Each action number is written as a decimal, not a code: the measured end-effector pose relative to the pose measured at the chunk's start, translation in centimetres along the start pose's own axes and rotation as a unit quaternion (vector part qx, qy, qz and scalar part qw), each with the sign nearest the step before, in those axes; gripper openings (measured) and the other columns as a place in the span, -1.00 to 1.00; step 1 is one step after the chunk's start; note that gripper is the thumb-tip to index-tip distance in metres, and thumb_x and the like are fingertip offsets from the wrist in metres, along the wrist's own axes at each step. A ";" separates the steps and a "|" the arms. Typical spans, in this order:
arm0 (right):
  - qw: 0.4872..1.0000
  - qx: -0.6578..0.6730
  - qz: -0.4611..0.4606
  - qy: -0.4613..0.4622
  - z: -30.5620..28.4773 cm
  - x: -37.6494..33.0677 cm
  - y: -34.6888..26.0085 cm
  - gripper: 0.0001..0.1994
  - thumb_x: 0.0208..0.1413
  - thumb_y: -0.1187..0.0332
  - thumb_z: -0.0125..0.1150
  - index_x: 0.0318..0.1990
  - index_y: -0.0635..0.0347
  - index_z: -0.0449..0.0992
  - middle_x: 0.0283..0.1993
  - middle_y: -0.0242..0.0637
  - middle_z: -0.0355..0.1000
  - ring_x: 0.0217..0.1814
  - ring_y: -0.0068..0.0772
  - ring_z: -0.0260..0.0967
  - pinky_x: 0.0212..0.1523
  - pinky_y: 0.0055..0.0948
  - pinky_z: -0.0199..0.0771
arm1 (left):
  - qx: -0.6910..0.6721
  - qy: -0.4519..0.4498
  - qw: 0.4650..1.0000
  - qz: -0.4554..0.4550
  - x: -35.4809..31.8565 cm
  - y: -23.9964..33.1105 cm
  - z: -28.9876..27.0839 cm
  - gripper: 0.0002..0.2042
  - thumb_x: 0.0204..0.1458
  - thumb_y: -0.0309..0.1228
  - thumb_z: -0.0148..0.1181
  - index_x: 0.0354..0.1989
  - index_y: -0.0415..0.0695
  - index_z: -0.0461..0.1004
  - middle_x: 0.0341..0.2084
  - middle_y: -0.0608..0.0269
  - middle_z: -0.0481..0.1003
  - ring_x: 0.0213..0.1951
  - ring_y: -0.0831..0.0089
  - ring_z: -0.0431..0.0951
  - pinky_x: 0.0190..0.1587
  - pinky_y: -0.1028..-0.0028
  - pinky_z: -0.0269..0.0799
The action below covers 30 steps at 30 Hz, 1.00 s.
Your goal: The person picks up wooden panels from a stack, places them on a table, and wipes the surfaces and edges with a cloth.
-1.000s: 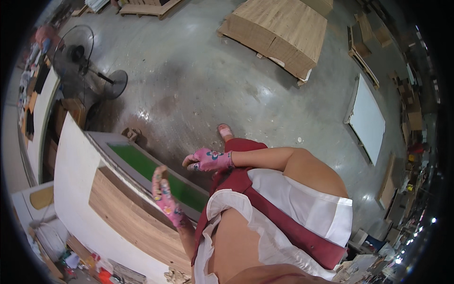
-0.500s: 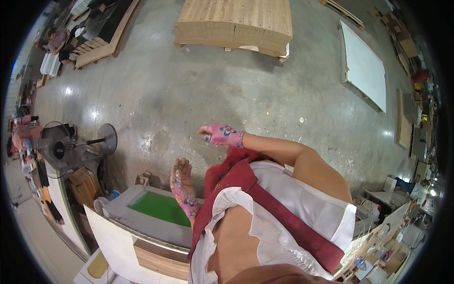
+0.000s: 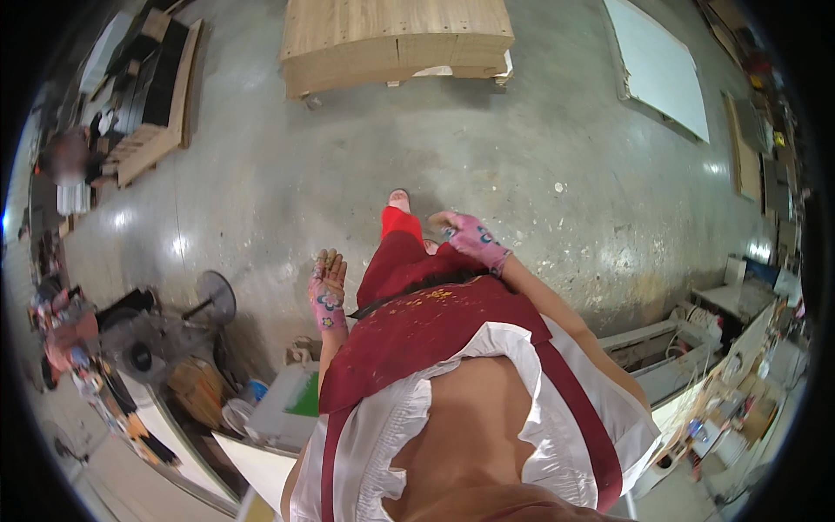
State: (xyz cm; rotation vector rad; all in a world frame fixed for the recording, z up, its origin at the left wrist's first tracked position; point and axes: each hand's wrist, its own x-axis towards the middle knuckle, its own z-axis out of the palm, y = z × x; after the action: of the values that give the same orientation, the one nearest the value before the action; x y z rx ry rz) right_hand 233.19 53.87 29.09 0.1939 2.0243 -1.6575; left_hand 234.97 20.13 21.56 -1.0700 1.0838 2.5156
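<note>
Left hand [image 3: 328, 285]: fingers loosely apart. Right hand [image 3: 472, 242]: fingers curl, undersides hidden; cannot tell if holding. Wood stack [image 3: 396, 56] cut off. Green patch [image 3: 304, 398] peeks past apron [image 3: 417, 335].

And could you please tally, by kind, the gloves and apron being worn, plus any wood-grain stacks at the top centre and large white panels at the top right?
Pink floral gloves: 2
Maroon apron: 1
Wood-grain stack: 1
Large white panel: 1
Total: 5
</note>
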 end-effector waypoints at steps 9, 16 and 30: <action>0.985 -0.057 0.015 0.161 -5.9 5.1 -3.0 -0.68 0.04 0.26 -0.01 -0.10 0.26 0.38 -0.17 -0.07 0.41 -0.14 -0.25 0.37 -0.13 -0.43 0.32 | 0.103 0.044 0.988 -0.109 17.2 2.3 0.4 -0.89 0.00 -0.38 -0.08 -0.46 -0.11 0.34 -0.48 0.27 0.39 -0.43 0.44 0.40 -0.47 0.58 0.29; 0.855 0.155 0.276 0.412 -7.3 -2.4 17.0 -0.59 -0.04 0.15 0.03 -0.05 0.15 0.35 -0.30 -0.32 0.44 -0.35 -0.51 0.39 -0.42 -0.55 0.35 | 0.223 0.056 0.962 -0.148 21.4 2.0 5.4 -0.80 -0.04 -0.46 -0.08 -0.68 -0.02 0.17 -0.74 0.40 0.17 -0.75 0.61 0.09 -0.74 0.63 -0.06; 0.800 0.083 0.457 0.379 -6.1 -12.9 45.0 -0.88 -0.06 0.29 0.01 -0.38 0.09 0.35 -0.49 -0.31 0.36 -0.45 -0.36 0.34 -0.49 -0.41 0.33 | 0.382 -0.011 0.915 -0.129 31.1 -9.6 24.4 -0.79 -0.03 -0.27 0.00 -0.30 -0.13 0.36 -0.29 0.13 0.46 -0.26 0.28 0.47 -0.27 0.33 0.43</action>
State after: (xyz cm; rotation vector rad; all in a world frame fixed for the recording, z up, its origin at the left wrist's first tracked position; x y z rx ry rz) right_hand 261.32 73.25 -3.44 1.8242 1.7116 -1.1376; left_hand 203.60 41.00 6.23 -0.8608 1.5925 1.6367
